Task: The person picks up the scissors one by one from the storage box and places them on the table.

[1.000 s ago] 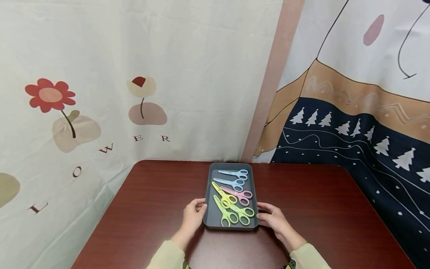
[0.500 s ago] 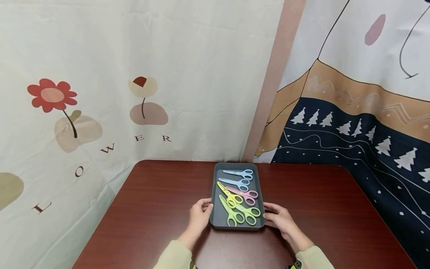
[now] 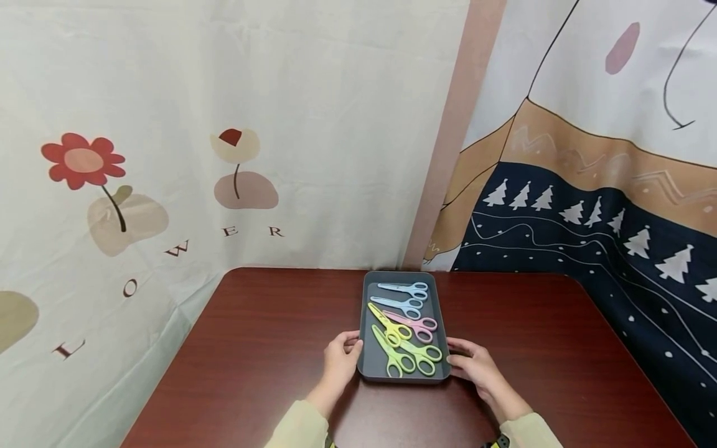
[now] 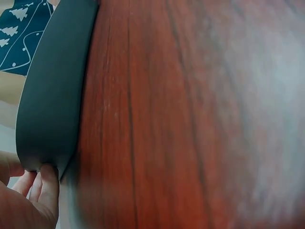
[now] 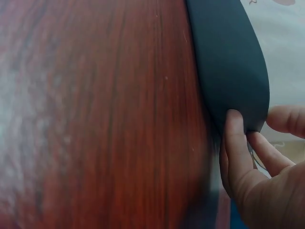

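Observation:
A dark grey rectangular tray (image 3: 371,366) is held from both sides near its front end, close over the wooden table. My left hand (image 3: 339,362) grips its left side, thumb near the rim and fingers against the side. At the opposite side, my right hand (image 3: 475,368) holds it the same way; the right wrist view shows fingertips pressed on the outer wall (image 5: 233,62). Inside lie two pairs of blue scissors (image 3: 394,303) at the back, pink scissors (image 3: 413,323) mid-tray, yellow scissors (image 3: 383,317) overlapping them, and two pairs of green scissors (image 3: 384,341) in front.
The reddish-brown table (image 3: 257,348) extends on both sides of the tray. Its back edge meets a pale printed curtain (image 3: 336,124), and the tray's far end lies near that edge. Dark blue fabric with white trees (image 3: 560,230) hangs at the right.
Both hands have moved rightward with the tray between them, a larger shift at first and a smaller one lately. The scissors keep their arrangement inside it.

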Tool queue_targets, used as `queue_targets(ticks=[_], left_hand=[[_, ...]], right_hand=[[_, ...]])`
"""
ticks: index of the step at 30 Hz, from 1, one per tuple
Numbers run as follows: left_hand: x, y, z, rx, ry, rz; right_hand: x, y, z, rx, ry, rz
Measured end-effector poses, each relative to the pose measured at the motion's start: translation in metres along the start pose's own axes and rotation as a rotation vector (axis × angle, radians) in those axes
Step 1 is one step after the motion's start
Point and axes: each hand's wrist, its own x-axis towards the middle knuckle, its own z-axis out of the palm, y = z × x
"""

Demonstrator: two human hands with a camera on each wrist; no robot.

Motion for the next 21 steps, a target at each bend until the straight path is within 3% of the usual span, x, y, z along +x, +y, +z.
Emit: queue_targets(ticks=[21], left_hand=[[0.0005, 0.0030, 0.0047, -0.040, 0.013, 0.000]], right_hand=[[0.0012, -0.0025, -0.0057, -0.042, -0.022, 0.003]])
